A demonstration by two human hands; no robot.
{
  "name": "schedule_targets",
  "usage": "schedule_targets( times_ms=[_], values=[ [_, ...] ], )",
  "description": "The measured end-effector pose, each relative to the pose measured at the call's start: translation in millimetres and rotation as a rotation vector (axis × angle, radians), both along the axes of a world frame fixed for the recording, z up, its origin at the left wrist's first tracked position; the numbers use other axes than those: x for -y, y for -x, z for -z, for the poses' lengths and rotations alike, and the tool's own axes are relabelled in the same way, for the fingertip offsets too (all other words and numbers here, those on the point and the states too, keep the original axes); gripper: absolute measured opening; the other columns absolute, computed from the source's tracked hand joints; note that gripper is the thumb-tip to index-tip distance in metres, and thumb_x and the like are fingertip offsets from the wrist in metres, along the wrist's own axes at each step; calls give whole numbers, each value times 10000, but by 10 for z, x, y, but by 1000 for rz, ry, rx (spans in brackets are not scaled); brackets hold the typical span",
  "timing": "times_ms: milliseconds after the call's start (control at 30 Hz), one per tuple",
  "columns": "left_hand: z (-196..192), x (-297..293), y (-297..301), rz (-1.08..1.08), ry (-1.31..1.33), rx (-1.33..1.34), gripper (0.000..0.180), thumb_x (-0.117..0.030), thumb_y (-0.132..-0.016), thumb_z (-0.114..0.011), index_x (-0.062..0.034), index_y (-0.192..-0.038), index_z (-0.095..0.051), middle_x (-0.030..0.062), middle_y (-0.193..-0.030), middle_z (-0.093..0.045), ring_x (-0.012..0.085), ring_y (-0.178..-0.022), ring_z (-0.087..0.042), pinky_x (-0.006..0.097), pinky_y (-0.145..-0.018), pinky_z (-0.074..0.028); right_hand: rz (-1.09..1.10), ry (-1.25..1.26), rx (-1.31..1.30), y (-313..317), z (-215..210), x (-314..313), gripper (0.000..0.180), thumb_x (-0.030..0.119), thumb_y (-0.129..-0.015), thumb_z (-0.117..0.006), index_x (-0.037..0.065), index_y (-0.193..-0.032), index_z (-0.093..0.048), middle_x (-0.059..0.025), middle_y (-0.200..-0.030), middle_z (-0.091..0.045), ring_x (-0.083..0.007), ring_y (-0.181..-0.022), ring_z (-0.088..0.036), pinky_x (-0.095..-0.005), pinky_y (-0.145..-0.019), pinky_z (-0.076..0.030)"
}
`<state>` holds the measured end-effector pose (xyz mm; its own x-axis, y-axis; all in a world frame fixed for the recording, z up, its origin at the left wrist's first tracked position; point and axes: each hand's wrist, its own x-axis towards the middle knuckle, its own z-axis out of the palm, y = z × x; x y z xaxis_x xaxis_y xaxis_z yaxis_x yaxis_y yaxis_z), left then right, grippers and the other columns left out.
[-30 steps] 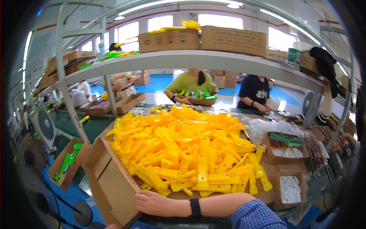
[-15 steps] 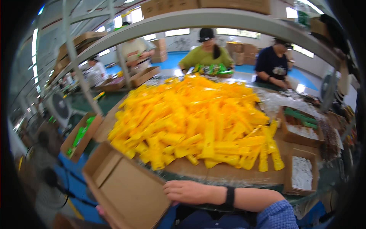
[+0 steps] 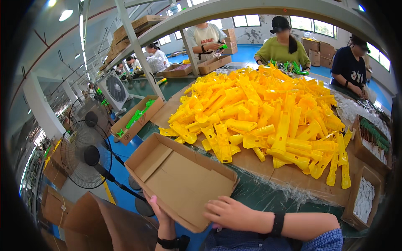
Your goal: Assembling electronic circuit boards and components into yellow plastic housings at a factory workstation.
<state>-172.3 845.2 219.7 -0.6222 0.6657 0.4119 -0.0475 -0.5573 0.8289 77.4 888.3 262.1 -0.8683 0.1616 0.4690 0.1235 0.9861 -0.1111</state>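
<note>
At the left, a black pedestal fan (image 3: 91, 155) stands over the blue floor (image 3: 120, 153), with a second fan (image 3: 90, 119) just behind it; farther back sits a white boxy fan unit (image 3: 116, 88); a white pillar (image 3: 43, 104) rises near the left rim; a round lamp (image 3: 65, 15) glows above; a person in a green top (image 3: 274, 51) and dark cap (image 3: 279, 25) is between a person in a pale printed top (image 3: 205, 39) and a person in a navy top (image 3: 347, 69); windows (image 3: 246, 21) line the far wall.
</note>
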Motion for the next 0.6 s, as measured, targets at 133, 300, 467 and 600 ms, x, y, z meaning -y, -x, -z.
schedule_targets(
  times_ms=[133,300,467,600],
  values=[
    [483,-428,357,93,13,124,575,-231,-867,-373,-67,-1387,-189,120,-1264,-396,230,-1122,-461,352,-919,-418,39,4,6,15,89,-275,178,252,-769,-582,92,-796,-509,-54,-783,-518,-216,-825,-551,-319,-802,-422],
    [480,-872,175,-6,57,14,451,-326,-913,-347,-157,-1326,-286,96,-1158,-456,196,-1029,-506,325,-835,-453,101,19,-42,-62,136,-542,123,193,-779,-556,83,-778,-503,-54,-782,-529,-217,-822,-549,-313,-803,-422],
    [407,-1298,208,1,76,99,516,-337,-904,-368,-150,-1366,-231,91,-1244,-408,211,-1127,-436,351,-900,-403,122,-6,8,110,153,-1023,138,213,-795,-564,85,-800,-512,-82,-793,-544,-259,-805,-527,-346,-777,-407],
    [444,-1558,252,-49,100,60,550,-348,-892,-395,-158,-1375,-212,78,-1243,-409,218,-1163,-415,351,-957,-354,134,-9,-29,122,146,-1205,153,218,-808,-565,75,-806,-511,-94,-805,-545,-275,-854,-531,-371,-833,-402]
  ],
)
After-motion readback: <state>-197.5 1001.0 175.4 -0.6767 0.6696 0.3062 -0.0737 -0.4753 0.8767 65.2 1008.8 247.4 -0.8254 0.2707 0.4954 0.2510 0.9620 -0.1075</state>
